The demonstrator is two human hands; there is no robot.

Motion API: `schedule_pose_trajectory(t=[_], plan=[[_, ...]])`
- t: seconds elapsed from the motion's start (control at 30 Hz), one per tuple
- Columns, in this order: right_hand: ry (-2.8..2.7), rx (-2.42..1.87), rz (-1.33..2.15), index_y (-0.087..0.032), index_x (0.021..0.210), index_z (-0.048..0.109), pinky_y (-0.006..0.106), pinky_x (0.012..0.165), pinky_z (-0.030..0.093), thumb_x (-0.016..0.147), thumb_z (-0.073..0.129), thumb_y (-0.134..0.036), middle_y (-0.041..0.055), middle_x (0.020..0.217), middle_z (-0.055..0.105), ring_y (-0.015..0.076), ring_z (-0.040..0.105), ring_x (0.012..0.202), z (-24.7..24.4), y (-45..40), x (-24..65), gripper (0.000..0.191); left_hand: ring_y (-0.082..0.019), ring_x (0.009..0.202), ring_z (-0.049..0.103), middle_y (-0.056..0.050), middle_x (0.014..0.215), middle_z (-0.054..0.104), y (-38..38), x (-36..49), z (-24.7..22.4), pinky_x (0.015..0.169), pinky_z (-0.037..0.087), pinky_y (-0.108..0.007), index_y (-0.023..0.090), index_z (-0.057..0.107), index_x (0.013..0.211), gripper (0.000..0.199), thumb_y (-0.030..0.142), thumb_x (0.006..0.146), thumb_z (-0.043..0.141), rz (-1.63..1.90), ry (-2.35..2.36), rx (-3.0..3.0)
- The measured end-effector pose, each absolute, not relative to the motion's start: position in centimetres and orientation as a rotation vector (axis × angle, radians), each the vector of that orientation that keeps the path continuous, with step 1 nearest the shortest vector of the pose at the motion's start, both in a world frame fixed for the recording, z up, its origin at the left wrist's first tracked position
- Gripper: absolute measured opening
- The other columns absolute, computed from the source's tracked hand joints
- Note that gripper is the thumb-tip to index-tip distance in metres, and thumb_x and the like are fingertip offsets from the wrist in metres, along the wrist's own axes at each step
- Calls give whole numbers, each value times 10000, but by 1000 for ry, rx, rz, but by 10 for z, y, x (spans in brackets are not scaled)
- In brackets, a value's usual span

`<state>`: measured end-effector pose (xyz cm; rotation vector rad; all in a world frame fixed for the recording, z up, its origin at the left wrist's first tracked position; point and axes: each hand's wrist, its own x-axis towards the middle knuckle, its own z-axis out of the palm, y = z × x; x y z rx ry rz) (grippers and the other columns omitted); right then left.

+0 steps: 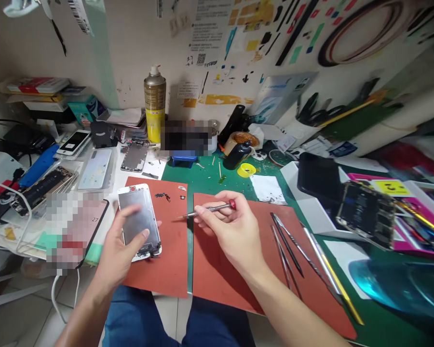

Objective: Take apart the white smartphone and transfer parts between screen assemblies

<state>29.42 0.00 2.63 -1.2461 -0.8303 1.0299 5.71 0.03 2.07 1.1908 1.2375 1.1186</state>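
Observation:
My left hand grips a white-framed phone screen assembly, its metal back facing up, above the left red-brown mat. The thumb and a finger lie across the metal. My right hand pinches a thin screwdriver with a red end cap, its tip pointing left over the gap side of the left mat. The tip does not touch the screen assembly. Small dark parts lie on the mat just above and right of the assembly.
Tweezers and picks lie on the right mat. A white box with phone parts stands at the right. A spray can stands at the back. Phones and a blurred-out phone are at the left.

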Motion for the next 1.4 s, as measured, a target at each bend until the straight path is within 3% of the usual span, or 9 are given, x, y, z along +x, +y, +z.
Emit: schedule_pose_trajectory(t=[0.07, 0.17, 0.7, 1.4], plan=[[-795, -1181, 1121, -254, 1015, 526, 274, 538, 609, 726, 957, -410, -2, 775, 777, 191, 748, 596, 30, -1, 293, 543, -300, 1057, 749, -100, 1180, 771, 0, 55, 19, 856, 632, -380, 235, 785, 1096, 255, 395, 897, 789, 975, 1287, 1305], [-797, -1137, 1165, -249, 989, 534, 223, 458, 561, 719, 969, -389, -9, 713, 766, 178, 731, 539, 35, -4, 290, 531, -262, 1032, 731, -67, 1033, 794, -1, 55, 21, 918, 573, -352, 238, 810, 915, 157, 391, 895, 783, 884, 1321, 1449], [-940, -1125, 1145, -241, 963, 552, 191, 458, 585, 781, 941, -327, -18, 689, 765, 154, 734, 533, 33, -12, 277, 439, -197, 886, 719, -20, 914, 795, 0, 61, 28, 783, 571, -272, 258, 808, 832, 99, 356, 836, 827, 811, 1264, 1488], [-975, -1093, 1127, -246, 965, 554, 236, 476, 586, 812, 916, -286, -15, 728, 778, 177, 753, 573, 33, -13, 275, 394, -197, 853, 718, -31, 879, 790, 1, 61, 28, 782, 558, -282, 237, 797, 824, 128, 354, 878, 800, 816, 1230, 1510]])
